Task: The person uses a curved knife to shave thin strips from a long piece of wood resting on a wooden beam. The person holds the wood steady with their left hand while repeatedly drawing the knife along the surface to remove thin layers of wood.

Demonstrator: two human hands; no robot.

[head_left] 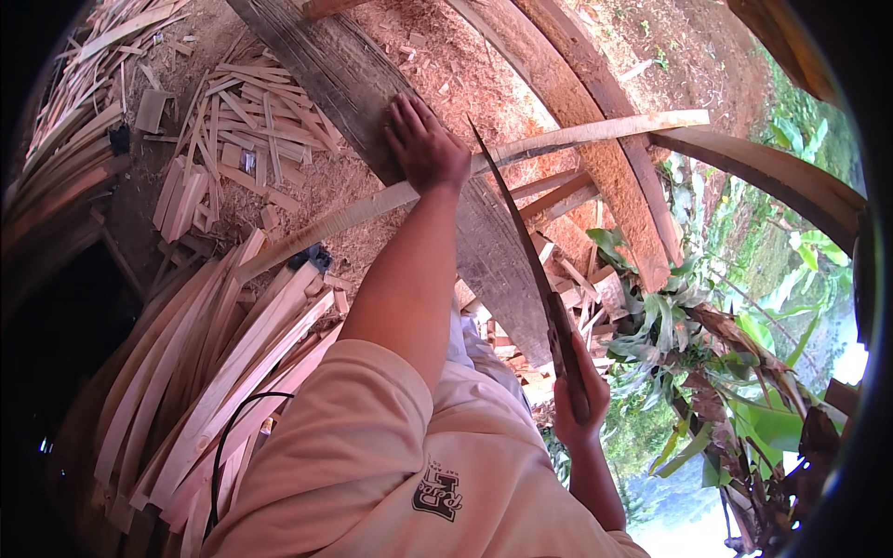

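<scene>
View: head camera, looking down on the work.
Left hand: the left hand (430, 149) lies palm down across the dark plank (498, 256), fingers (406, 116) extended on its surface and clenched on nothing; the pale strip (595, 131) passes beneath the hand near the wrist.
Right hand: the right hand (583, 391) grasps the handle of the hand saw (526, 228), fingers wrapped around it.
Saw: blade slanting up and away from the handle, tip beyond the strip; it crosses the strip just right of the left hand. Whether the teeth have entered the wood, cannot tell.
Strip: slightly bowed, laid crosswise over the plank, its left end near the stacked strips (200, 400), its right end over the curved beam (619, 139).
Ground, upper left: offcuts (265, 116) scattered on sawdust (456, 79).
Lower left: black cable (221, 456) looping over the stacked strips.
Right margin: green broad-leaved plants (767, 423).
Clothing: pale shirt (372, 465) with a dark print on the chest.
</scene>
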